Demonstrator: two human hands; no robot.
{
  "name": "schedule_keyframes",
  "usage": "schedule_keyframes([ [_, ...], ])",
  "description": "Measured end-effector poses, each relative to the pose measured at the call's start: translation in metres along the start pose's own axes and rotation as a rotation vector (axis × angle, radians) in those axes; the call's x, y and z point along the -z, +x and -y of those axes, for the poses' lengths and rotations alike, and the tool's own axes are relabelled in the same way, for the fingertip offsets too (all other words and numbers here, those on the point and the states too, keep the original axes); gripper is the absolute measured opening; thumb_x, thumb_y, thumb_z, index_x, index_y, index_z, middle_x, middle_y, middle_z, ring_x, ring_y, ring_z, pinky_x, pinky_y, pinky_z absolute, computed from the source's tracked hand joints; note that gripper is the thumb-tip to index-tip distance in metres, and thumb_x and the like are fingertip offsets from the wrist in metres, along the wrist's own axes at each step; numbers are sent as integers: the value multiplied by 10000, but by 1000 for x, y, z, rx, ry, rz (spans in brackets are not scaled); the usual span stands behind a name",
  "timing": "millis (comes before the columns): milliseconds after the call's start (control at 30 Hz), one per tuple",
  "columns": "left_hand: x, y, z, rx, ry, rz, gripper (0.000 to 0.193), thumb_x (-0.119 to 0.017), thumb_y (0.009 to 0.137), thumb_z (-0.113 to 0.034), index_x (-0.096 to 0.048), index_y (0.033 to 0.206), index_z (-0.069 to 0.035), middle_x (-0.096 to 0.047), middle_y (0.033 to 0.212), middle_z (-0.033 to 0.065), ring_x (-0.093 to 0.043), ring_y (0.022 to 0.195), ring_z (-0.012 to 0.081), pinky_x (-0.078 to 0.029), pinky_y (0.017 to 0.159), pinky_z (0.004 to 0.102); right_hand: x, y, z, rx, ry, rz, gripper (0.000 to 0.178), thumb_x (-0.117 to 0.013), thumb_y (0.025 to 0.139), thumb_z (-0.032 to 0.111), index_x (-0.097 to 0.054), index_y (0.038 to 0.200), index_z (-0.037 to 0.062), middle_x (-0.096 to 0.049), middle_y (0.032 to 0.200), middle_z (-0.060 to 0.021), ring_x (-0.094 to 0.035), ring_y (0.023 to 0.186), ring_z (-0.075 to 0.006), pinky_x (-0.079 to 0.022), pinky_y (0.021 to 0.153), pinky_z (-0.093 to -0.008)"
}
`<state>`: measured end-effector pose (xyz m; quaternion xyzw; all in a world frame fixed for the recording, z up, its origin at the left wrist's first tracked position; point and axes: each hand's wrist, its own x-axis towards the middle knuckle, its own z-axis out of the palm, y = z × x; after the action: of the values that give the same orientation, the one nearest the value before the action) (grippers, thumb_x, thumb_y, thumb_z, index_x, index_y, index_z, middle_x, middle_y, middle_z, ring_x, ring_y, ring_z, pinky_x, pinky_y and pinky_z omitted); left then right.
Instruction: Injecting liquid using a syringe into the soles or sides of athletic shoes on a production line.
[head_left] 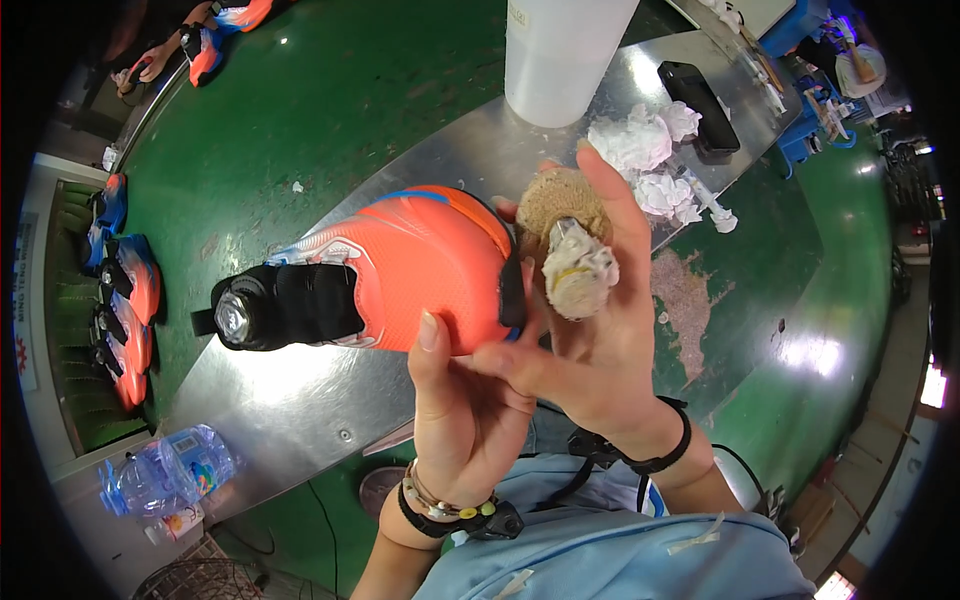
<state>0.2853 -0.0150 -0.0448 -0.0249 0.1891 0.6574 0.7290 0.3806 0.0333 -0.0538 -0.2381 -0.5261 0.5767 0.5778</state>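
An orange sports shoe (425, 265) with a black padded collar and a round clear-topped dial lies sideways before me, its toe toward the right. My left hand (465, 415) grips it near the toe, thumb up along the orange upper. My right hand (610, 360) also touches the toe with its thumb. In the same hand is a tan, rough round pad (563, 203). A lumpy, whitish, stained knob (580, 278) with a bit of metal lies against the pad; whether the two are one piece I cannot tell. The underside of the shoe is hidden.
Beyond the metal bench top (290, 385) stands a white bucket (562, 60). Crumpled white paper (640, 140) and a black phone-like object (698, 108) lie at the right. A clear bottle (175, 470) sits near left. More orange shoes (128, 275) line the left, and a co-worker's hand (152, 66) shows far left.
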Motion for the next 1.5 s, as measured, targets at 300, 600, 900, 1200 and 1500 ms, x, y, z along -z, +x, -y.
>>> schedule_keyframes([
  [300, 20, 7, 7, -78, 53, 121, 743, -617, 791, -413, -226, 1357, -130, -291, 1389, 53, -326, 1265, 187, -335, 1038, 358, -18, 0, -4, -80, 96, -151, 730, -523, 815, -40, -86, 1385, 89, -340, 1299, -132, -434, 1155, -236, -381, 973, -393],
  [600, 17, -1, 8, -74, 129, 75, 833, -659, 746, -438, -197, 1367, -130, -264, 1402, 61, -309, 1276, 219, -331, 1043, 378, -21, -3, -4, 18, 57, -172, 602, -409, 874, -21, -89, 1376, 68, -369, 1260, -156, -483, 1100, -255, -425, 925, -382],
  [900, 28, -4, 6, 61, 147, -22, 774, -652, 751, -425, -253, 1350, -141, -334, 1368, 54, -380, 1230, 214, -377, 993, 367, -11, 10, -12, 197, -228, -248, 566, -422, 876, 2, -132, 1361, 34, -386, 1241, -144, -510, 1058, -249, -456, 876, -357],
  [1200, 39, -23, -3, 135, 140, -69, 623, -700, 736, -342, -409, 1242, -123, -471, 1237, 67, -467, 1146, 207, -438, 937, 360, 7, 38, -2, 275, -575, -315, 636, -501, 802, -73, -199, 1354, 21, -343, 1299, -136, -504, 1063, -242, -422, 904, -335],
  [1500, 87, 31, -145, -27, 164, 36, 510, -582, 838, -363, -417, 1207, -51, -534, 1141, 159, -599, 828, 160, -524, 711, 276, 69, -12, 6, 213, -430, -423, 577, -488, 811, -45, -278, 1336, 71, -414, 1241, -117, -518, 991, -204, -434, 813, -307],
])
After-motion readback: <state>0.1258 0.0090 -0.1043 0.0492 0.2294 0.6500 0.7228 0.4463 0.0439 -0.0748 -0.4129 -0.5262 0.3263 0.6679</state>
